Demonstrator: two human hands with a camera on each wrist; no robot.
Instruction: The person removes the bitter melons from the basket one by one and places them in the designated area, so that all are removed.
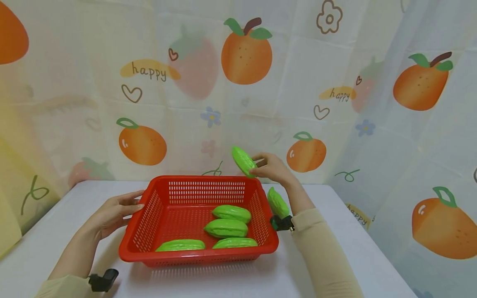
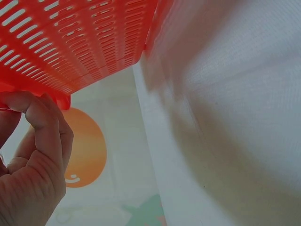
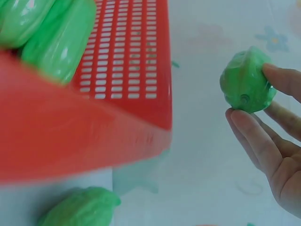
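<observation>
My right hand pinches a bright green bitter melon by its lower end, above the far right corner of a red plastic basket. In the right wrist view that bitter melon shows end-on between thumb and fingers. My left hand grips the basket's left rim, thumb on top; the left wrist view has its curled fingers at the rim from below. Several more bitter melons lie inside the basket, among them one at the back and one at the front left.
Another bitter melon lies on the white table just outside the basket's right wall, partly behind my right wrist. A curtain printed with oranges hangs behind the table's far edge. Each wrist wears a small black device.
</observation>
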